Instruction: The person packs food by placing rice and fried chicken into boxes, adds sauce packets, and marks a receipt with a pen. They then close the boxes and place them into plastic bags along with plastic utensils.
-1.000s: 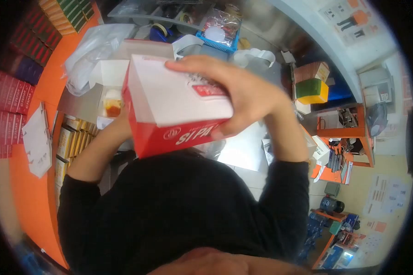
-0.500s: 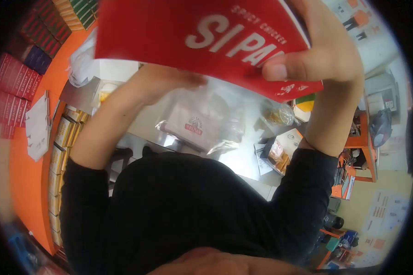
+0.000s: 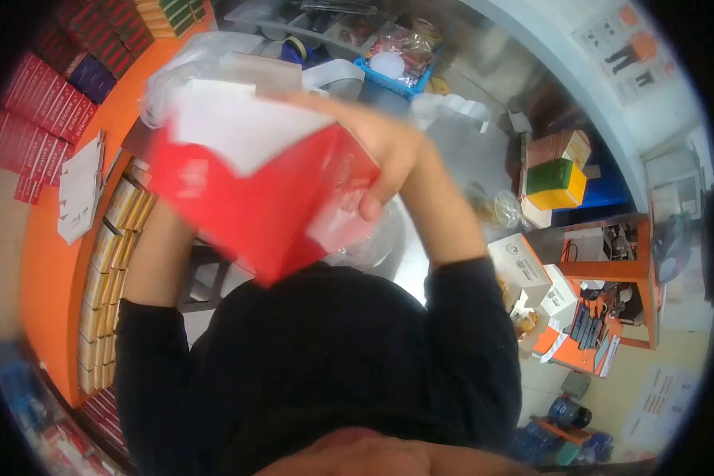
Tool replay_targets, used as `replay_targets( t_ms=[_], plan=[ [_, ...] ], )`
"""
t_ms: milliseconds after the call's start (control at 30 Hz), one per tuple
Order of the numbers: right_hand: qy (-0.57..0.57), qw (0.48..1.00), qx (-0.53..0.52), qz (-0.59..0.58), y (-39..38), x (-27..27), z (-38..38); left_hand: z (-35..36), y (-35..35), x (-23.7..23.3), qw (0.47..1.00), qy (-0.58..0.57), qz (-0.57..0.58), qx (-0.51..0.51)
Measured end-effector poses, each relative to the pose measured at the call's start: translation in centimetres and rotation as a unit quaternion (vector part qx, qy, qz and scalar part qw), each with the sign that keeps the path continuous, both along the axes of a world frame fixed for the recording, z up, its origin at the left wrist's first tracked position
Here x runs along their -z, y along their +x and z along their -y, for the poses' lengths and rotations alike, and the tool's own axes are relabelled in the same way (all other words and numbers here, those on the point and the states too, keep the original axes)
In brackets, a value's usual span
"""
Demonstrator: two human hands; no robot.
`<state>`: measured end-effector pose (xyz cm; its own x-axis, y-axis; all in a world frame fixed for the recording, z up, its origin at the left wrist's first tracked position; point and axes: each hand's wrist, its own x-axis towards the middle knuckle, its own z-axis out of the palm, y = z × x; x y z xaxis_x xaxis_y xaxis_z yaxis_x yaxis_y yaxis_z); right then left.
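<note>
A red cardboard box [image 3: 254, 206] with a white inner face is tilted in front of my body, blurred by motion. My right hand [image 3: 381, 151] grips its right side, thumb on the printed red panel and the fingers behind. My left forearm [image 3: 163, 254] runs up behind the box's left part. The left hand is hidden there, so I cannot see its fingers. Clear plastic [image 3: 377, 242] shows on the white table just below the box.
Stacked red boxes [image 3: 44, 103] and a flat white carton [image 3: 79, 190] are on the orange shelf [image 3: 47, 301] at left. A blue basket [image 3: 397, 75] stands at the back. On the right are a yellow-green box [image 3: 555, 182] and white boxes [image 3: 520, 262].
The red box has moved left and down and turned, so its white inside now shows. My right hand moved left with it. My left hand has gone out of sight behind the box.
</note>
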<state>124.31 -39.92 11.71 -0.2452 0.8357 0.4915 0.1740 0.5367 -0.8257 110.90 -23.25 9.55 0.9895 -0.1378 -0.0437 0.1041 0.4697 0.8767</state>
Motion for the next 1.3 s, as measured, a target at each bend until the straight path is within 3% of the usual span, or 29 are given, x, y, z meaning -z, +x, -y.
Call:
replay_targets(
  t_ms=[33, 67, 100, 167, 200, 267, 300, 333, 367, 433, 500, 533, 567, 633, 700, 767, 800, 867, 900, 967, 1000, 1067, 1100, 1167, 1200, 1233, 1267, 1300],
  plan=[
    [-0.144, 0.983, -0.032, -0.111, -0.2, 2.8, 1.7, -0.1, 0.6, 1.5, 0.999, -0.02, -0.03, -0.01],
    [-0.208, 0.966, -0.004, -0.151, -0.7, 5.2, 3.2, -1.6, 1.5, 3.5, 0.993, -0.055, -0.101, -0.035],
    [-0.271, 0.943, 0.026, -0.189, -1.1, 7.2, 4.8, -0.8, 0.6, 3.2, 0.986, 0.149, -0.037, -0.069],
    [-0.339, 0.922, 0.184, -0.026, -1.0, 9.7, 8.0, -2.0, -0.1, 3.6, 0.949, 0.31, -0.055, 0.019],
    [-0.342, 0.922, 0.182, -0.025, -1.1, 10.4, 9.2, -1.2, -0.2, 3.7, 0.95, 0.307, -0.056, 0.017],
    [-0.422, 0.843, 0.314, 0.113, -1.6, 11.3, 11.0, 2.3, -0.3, 3.7, 0.895, 0.425, -0.096, 0.101],
    [-0.424, 0.842, 0.314, 0.112, -2.7, 10.9, 10.6, 3.9, -0.3, 4.4, 0.899, 0.431, 0.006, 0.082],
    [-0.435, 0.77, 0.389, 0.259, -4.5, 10.2, 9.2, 5.4, -0.4, 5.0, 0.893, 0.433, 0.108, 0.063],
    [-0.432, 0.67, 0.453, 0.399, -6.0, 9.9, 7.8, 6.6, -0.7, 4.9, 0.9, 0.412, 0.091, 0.115],
    [-0.411, 0.647, 0.455, 0.453, -7.4, 15.2, 5.8, 9.0, -1.3, 4.6, 0.902, 0.388, 0.076, 0.174],
    [-0.334, 0.701, 0.489, 0.396, -6.6, 21.7, 4.9, 10.7, -1.4, 4.1, 0.862, 0.435, 0.196, 0.171],
    [-0.368, 0.712, 0.45, 0.394, -6.3, 17.6, 5.6, 10.5, -1.1, 5.3, 0.841, 0.46, 0.221, 0.177],
    [-0.372, 0.708, 0.456, 0.39, -5.1, 18.2, 7.5, 10.0, -0.4, 7.3, 0.841, 0.457, 0.224, 0.185],
    [-0.214, 0.779, 0.558, 0.192, -3.1, 20.7, 11.9, 8.8, 0.8, 12.2, 0.745, 0.567, 0.344, 0.077],
    [-0.455, 0.738, 0.485, 0.115, -3.8, 21.2, 17.5, 8.5, 0.5, 13.6, 0.723, 0.614, 0.299, 0.109],
    [-0.448, 0.751, 0.355, 0.332, -6.1, 18.2, 20.4, 8.8, 0.1, 13.6, 0.643, 0.694, 0.298, 0.126],
    [-0.45, 0.75, 0.354, 0.332, -5.7, 16.2, 20.7, 8.9, 0.2, 13.6, 0.645, 0.692, 0.298, 0.126],
    [-0.431, 0.797, 0.164, 0.39, -5.2, 11.6, 20.6, 9.1, 0.4, 13.6, 0.636, 0.71, 0.258, 0.162],
    [-0.431, 0.798, 0.167, 0.386, -5.2, 8.9, 20.6, 9.3, 0.6, 13.5, 0.634, 0.71, 0.258, 0.166],
    [-0.206, 0.857, 0.286, 0.376, -5.0, 4.9, 20.8, 9.6, 0.9, 13.3, 0.643, 0.712, 0.25, 0.131],
    [-0.205, 0.856, 0.29, 0.375, -4.7, 5.1, 20.7, 9.6, 1.0, 13.3, 0.641, 0.713, 0.252, 0.133],
    [-0.325, 0.896, 0.174, 0.246, -4.1, 6.3, 20.3, 9.8, 1.2, 13.4, 0.631, 0.724, 0.218, 0.175],
    [-0.324, 0.897, 0.174, 0.245, -4.6, 7.6, 19.9, 9.9, 1.2, 13.4, 0.63, 0.725, 0.217, 0.175],
    [-0.499, 0.704, 0.277, 0.422, -6.3, 10.4, 18.8, 9.9, 1.2, 13.2, 0.628, 0.727, 0.221, 0.164],
    [-0.545, 0.658, 0.238, 0.462, -6.4, 10.0, 18.4, 10.0, 1.2, 13.2, 0.628, 0.728, 0.218, 0.169],
    [-0.545, 0.661, 0.237, 0.458, -6.2, 9.0, 18.7, 10.1, 1.4, 13.0, 0.625, 0.73, 0.212, 0.177],
    [-0.458, 0.799, 0.15, 0.36, -5.4, 7.4, 19.4, 10.1, 1.6, 12.9, 0.622, 0.733, 0.206, 0.183],
    [-0.352, 0.901, 0.056, 0.247, -4.5, 5.5, 20.1, 10.2, 1.6, 12.9, 0.623, 0.733, 0.203, 0.184]
  ],
)
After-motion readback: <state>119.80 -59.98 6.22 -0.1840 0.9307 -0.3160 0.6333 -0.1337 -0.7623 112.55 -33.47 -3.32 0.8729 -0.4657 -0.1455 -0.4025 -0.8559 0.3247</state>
